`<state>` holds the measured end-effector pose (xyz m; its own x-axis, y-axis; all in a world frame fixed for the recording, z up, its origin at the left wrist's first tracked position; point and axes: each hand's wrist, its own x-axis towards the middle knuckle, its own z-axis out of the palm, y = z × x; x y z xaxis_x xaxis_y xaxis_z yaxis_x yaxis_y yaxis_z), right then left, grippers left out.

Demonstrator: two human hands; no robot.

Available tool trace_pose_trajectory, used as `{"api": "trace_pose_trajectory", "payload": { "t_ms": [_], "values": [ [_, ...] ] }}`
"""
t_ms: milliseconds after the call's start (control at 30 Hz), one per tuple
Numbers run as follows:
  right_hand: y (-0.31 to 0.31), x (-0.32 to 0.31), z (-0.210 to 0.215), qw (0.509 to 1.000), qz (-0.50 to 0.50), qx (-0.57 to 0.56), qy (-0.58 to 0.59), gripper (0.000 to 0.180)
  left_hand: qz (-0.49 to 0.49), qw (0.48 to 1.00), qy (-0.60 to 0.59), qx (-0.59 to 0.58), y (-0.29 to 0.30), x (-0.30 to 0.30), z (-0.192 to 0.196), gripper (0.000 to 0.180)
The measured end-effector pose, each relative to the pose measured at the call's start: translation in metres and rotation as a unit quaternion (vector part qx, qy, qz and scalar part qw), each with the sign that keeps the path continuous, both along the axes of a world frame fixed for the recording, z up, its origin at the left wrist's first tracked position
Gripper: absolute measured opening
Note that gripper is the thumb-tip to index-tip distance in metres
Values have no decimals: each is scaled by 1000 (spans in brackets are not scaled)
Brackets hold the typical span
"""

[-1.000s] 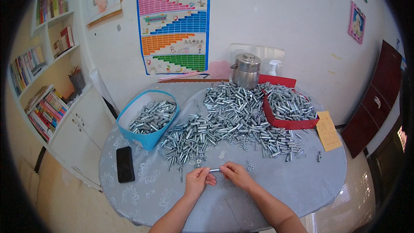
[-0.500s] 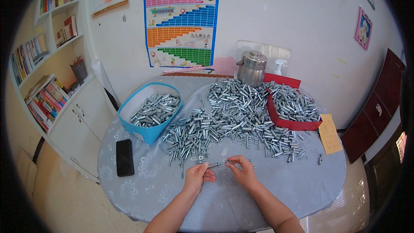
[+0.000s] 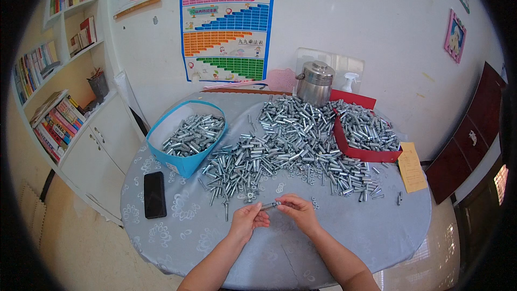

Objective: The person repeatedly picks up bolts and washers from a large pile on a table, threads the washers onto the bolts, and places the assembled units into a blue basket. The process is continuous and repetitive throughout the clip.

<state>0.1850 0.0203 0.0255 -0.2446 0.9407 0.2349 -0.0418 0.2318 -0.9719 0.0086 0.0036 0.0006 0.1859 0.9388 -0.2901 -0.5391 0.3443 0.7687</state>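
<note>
Close to the table's near side, my left hand point(image 3: 247, 222) is closed round a silver metal bolt point(image 3: 269, 205), which points right and slightly upward. The fingers of my right hand point(image 3: 297, 212) pinch the bolt's right end. Any small ring or nut between those fingertips is too small to make out. Just beyond both hands spreads a large heap of silver bolts with sleeves point(image 3: 291, 137), with loose washers point(image 3: 279, 188) lying along its near edge. One bolt point(image 3: 226, 211) stands out from the heap toward my left hand.
A blue box point(image 3: 188, 168) of bolts is left of the heap, a red box point(image 3: 371, 155) of them right. Behind stand a steel pot point(image 3: 315, 83) and a spray bottle point(image 3: 349, 82). A black phone point(image 3: 154, 195) lies left, a yellow paper point(image 3: 412, 168) right, on the grey tablecloth point(image 3: 215, 253).
My right hand has moved slightly left, bringing its fingertips from just off the bolt's end onto it. My left hand keeps its hold on the bolt.
</note>
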Motion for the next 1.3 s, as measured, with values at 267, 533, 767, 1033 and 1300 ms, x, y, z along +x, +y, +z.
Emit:
{"api": "trace_pose_trajectory", "payload": {
  "t_ms": [267,533,767,1033,1300],
  "values": [
    [1,3,2,970,-62,150,-180,11,33,997,66,14,-2,3,8,25],
    [2,9,-14,981,-53,-44,-180,34,39,993,85,67,-7,11,13,22],
    [2,10,-9,984,43,-20,-173,29,79,995,53,35,0,3,5,24],
    [-1,3,-9,997,-9,-15,-78,28,77,994,70,34,-2,5,9,23],
    [-2,6,-7,993,19,-19,-111,32,93,993,66,41,-1,5,7,23]
  ]
}}
